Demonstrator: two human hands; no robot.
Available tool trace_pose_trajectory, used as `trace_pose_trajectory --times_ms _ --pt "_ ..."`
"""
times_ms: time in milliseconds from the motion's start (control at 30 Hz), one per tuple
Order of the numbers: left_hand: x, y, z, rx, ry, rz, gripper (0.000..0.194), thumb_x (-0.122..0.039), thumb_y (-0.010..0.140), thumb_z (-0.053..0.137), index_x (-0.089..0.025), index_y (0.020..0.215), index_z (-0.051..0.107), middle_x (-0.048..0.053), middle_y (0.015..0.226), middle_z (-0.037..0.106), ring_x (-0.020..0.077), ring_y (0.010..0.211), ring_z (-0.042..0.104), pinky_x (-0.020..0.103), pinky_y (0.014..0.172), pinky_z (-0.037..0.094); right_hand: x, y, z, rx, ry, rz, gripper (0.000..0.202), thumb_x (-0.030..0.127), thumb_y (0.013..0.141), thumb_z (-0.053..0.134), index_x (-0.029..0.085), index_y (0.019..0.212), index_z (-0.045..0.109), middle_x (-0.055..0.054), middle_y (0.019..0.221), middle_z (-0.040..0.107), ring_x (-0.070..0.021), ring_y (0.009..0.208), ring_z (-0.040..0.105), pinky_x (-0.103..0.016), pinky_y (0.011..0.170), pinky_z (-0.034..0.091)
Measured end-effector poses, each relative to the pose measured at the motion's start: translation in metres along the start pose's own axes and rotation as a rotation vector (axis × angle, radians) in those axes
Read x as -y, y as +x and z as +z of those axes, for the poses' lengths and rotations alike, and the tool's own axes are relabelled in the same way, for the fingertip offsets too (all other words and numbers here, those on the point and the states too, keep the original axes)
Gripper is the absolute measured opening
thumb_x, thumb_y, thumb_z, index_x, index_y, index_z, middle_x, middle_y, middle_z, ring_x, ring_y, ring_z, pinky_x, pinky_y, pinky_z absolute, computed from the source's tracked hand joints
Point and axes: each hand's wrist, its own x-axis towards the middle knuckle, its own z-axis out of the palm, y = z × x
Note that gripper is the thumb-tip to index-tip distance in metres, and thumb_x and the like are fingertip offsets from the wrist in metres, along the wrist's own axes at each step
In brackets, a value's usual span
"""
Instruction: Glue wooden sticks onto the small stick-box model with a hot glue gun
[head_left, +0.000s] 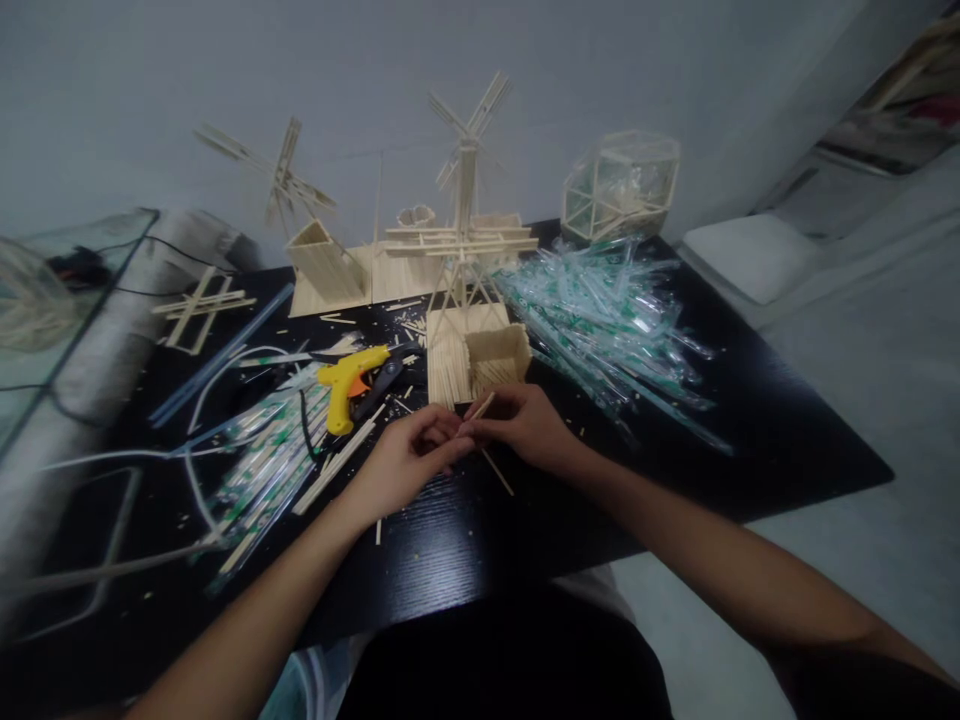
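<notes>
Right hand is closed with its fingertips on a thin wooden stick, which points up and away. Left hand is half curled, its thumb reaching to the right fingertips; whether it also grips something, I cannot tell. Below the fingers, a second stick slants to the near right, and its holding point is hidden. Just beyond the hands, on the dark table, stands a wooden model with an open box on its right part. To the left are a yellow glue gun and plastic packets with sticks. To the right lies a heap of clear and green wrappers. Farther away, a left windmill and a taller windmill are near the wall.
</notes>
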Motion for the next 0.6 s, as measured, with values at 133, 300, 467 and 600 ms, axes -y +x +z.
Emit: trace_pose_trajectory --times_ms 133,300,467,600 --pt "0.0036 -0.0024 -0.0053 0.035 0.134 0.060 0.030 -0.042 0.098 0.055 -0.017 0.101 0.071 0.003 0.081 0.069 0.0136 0.068 0.064 0.026 0.065 0.054 0.0022 0.0011 -0.0014 -0.048 0.043 0.008 0.036 0.042 0.060 0.093 0.016 0.073 0.072 0.002 0.062 0.070 -0.0134 0.057 0.065 -0.025 0.059 0.055" --pt "0.0081 -0.0024 -0.0067 0.006 0.226 0.067 0.030 -0.044 0.098 0.056 -0.018 0.100 0.072 0.001 0.079 0.070 0.0133 0.066 0.064 0.024 0.063 0.051 0.0021 0.0003 0.0001 -0.069 0.033 0.013 0.034 0.039 0.058 0.094 0.017 0.074 0.073 0.002 0.063 0.070 -0.0132 0.056 0.065 -0.027 0.060 0.056" --pt "0.0060 -0.0023 -0.0069 -0.050 0.268 0.061 0.030 -0.046 0.095 0.060 -0.018 0.094 0.072 -0.001 0.068 0.067 0.0133 0.064 0.062 0.023 0.061 0.046 0.0004 -0.0012 0.0007 -0.077 0.029 0.019 0.031 0.036 0.060 0.093 0.017 0.078 0.076 0.001 0.067 0.073 -0.0145 0.062 0.069 -0.027 0.065 0.056" --pt "0.0061 -0.0025 -0.0080 -0.067 0.294 0.069 0.033 -0.048 0.097 0.057 -0.019 0.094 0.072 0.000 0.069 0.068 0.0138 0.064 0.061 0.024 0.061 0.046 0.0007 -0.0016 0.0002 -0.042 0.050 0.008 0.031 0.035 0.062 0.092 0.017 0.083 0.078 -0.001 0.071 0.076 -0.0164 0.066 0.072 -0.030 0.069 0.059"
